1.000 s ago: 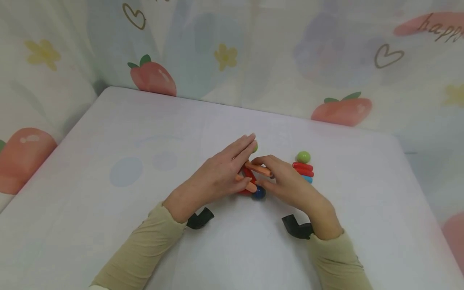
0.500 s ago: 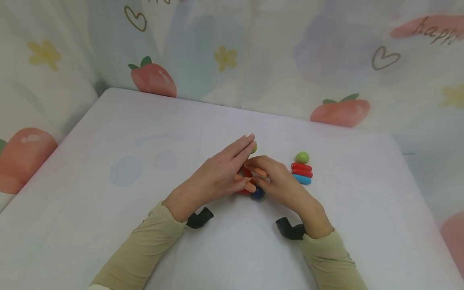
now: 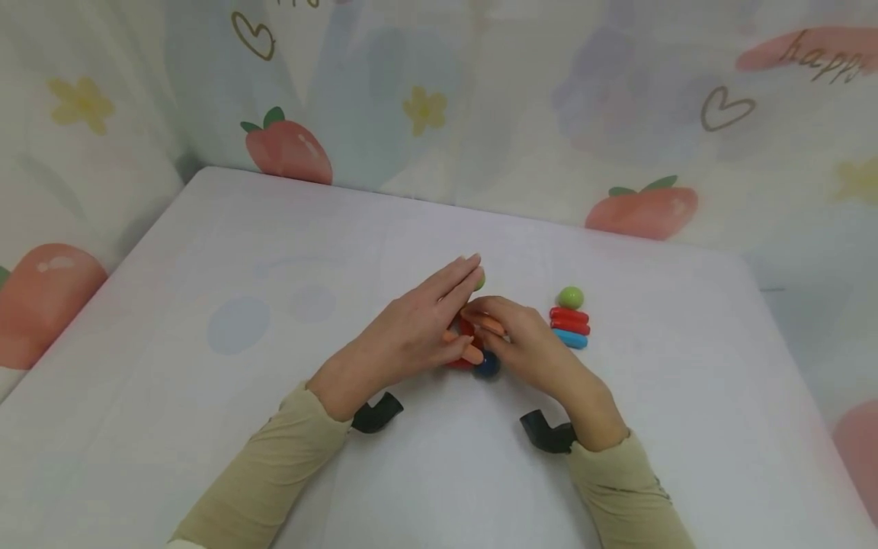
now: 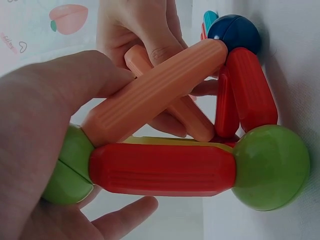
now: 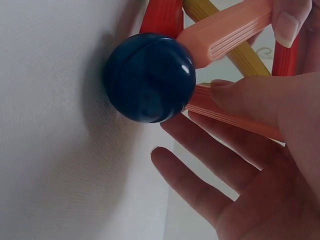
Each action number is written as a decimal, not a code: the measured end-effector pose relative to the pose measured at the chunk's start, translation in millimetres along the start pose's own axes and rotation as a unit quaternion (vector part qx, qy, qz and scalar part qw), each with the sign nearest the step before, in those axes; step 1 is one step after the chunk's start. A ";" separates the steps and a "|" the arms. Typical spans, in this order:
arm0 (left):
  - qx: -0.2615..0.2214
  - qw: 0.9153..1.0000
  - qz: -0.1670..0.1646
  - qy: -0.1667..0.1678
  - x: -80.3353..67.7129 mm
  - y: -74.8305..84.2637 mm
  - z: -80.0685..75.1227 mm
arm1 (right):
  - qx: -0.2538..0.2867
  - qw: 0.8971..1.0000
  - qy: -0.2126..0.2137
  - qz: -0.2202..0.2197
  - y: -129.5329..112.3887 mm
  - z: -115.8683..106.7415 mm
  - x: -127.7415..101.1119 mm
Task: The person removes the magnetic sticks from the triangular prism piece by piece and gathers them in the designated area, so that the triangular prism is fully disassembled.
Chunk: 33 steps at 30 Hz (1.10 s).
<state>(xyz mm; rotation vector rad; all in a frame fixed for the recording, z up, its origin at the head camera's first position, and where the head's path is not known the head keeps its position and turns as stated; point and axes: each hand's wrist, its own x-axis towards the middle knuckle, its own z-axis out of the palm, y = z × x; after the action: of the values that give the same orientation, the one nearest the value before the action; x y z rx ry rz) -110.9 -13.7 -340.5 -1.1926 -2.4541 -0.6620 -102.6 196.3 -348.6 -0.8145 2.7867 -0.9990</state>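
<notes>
A frame of magnetic building sticks and balls stands under both hands. In the left wrist view its green ball [image 4: 70,165] sits inside my left hand [image 3: 411,324], whose thumb rests along an orange stick [image 4: 155,95]. That stick runs to a dark blue ball [image 4: 235,34] on the table. A red stick [image 4: 162,170] links the held ball to another green ball [image 4: 272,167]. Pinched between thumb and fingers of my right hand [image 3: 542,347] is a second orange stick [image 5: 235,112], partly behind the blue ball in the right wrist view. A yellow stick [image 5: 245,55] shows behind.
To the right of the hands lie a loose green ball [image 3: 571,297], two red sticks [image 3: 569,326] and a blue stick [image 3: 571,339]. Black curved pieces [image 3: 377,414] show beside each wrist. A patterned curtain [image 3: 514,114] hangs along the table's far edge.
My right hand has shifted slightly left with the orange stick, closer to the frame, uncovering more of the loose blue stick. The left hand stays in place.
</notes>
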 end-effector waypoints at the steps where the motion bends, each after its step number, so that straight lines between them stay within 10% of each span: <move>1: 0.001 1.000 0.000 0.000 -0.6 -0.2 0.0 | -0.001 1.000 0.003 -0.001 -0.4 0.5 0.1; 33: 0.006 1.000 -0.011 -0.011 1.6 2.4 -0.8 | -0.080 0.969 0.224 0.069 6.6 -38.5 -16.3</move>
<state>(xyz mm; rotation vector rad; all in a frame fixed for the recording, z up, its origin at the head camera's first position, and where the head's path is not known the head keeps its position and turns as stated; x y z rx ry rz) -109.9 -11.8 -338.5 -1.1757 -2.4897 -0.6419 -100.9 230.8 -324.1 -0.4395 3.2859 -1.0561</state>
